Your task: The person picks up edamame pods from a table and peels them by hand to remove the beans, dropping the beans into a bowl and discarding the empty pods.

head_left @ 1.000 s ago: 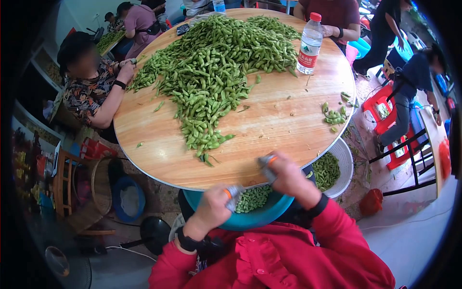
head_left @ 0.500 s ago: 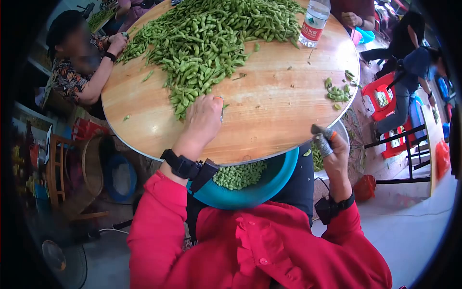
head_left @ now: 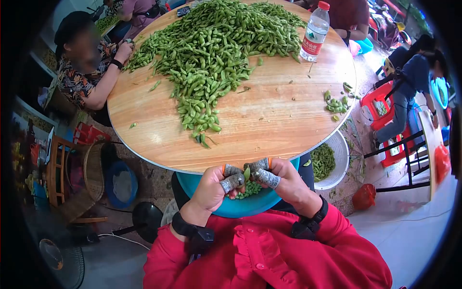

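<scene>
At round table's [head_left: 279, 123] near edge, L hand [head_left: 207, 192] & R hand [head_left: 293, 188] meet, fingertips clamped on edamame pod [head_left: 247, 173], above teal basin [head_left: 240, 211] w/ shelled beans [head_left: 253, 189], prob. to catch loose ones. Pod heap [head_left: 216, 53] lies atop table, apparently for easy reach.

I count two hands of mine, left hand [head_left: 208, 191] and right hand [head_left: 292, 184], wearing four grey finger covers [head_left: 268, 178] and two black wristbands [head_left: 185, 226], with one pod [head_left: 247, 174] between my fingertips. Before me are one round table [head_left: 279, 126], one large heap of pods [head_left: 207, 60], one water bottle [head_left: 315, 34], one teal basin [head_left: 243, 211] and one white basket [head_left: 346, 161]. Two red stools [head_left: 368, 103] show to my right.
</scene>
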A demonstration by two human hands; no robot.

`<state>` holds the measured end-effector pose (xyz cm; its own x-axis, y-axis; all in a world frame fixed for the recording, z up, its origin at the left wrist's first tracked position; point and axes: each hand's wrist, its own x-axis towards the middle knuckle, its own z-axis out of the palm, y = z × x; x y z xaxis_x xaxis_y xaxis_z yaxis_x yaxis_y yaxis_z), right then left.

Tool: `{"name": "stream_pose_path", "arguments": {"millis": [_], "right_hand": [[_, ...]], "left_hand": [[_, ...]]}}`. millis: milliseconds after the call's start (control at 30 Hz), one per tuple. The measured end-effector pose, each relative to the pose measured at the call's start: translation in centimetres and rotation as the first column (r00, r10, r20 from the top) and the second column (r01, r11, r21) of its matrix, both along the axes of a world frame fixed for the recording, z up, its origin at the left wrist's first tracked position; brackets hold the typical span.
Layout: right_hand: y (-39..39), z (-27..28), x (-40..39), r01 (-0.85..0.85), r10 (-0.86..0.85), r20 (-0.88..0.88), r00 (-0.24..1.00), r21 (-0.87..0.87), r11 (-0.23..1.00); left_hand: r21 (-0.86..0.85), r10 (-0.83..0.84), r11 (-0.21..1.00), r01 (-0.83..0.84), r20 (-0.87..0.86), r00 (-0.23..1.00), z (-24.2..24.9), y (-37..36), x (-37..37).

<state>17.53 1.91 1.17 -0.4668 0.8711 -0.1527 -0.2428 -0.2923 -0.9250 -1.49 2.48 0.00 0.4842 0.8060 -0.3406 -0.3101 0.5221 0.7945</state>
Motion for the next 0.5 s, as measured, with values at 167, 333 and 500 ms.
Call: {"name": "stream_pose_path", "arguments": {"millis": [167,333,500], "right_hand": [[-0.4,0.3,-0.4,0.047,-0.049,-0.037,0.998,-0.06,0.997],[-0.3,-0.9,-0.3,-0.007,-0.002,-0.129,0.992,-0.07,0.998],[-0.5,-1.6,-0.8,0.008,-0.021,-0.132,0.991,-0.094,0.996]], "left_hand": [[-0.008,-0.011,1.0,0.011,0.006,1.0,-0.2,-0.2,0.2],[-0.02,-0.038,0.999,0.04,0.07,0.997,-0.6,-0.4,0.0],[0.064,-0.017,0.998,0.016,0.017,1.0,-0.2,-0.3,0.1]]}}
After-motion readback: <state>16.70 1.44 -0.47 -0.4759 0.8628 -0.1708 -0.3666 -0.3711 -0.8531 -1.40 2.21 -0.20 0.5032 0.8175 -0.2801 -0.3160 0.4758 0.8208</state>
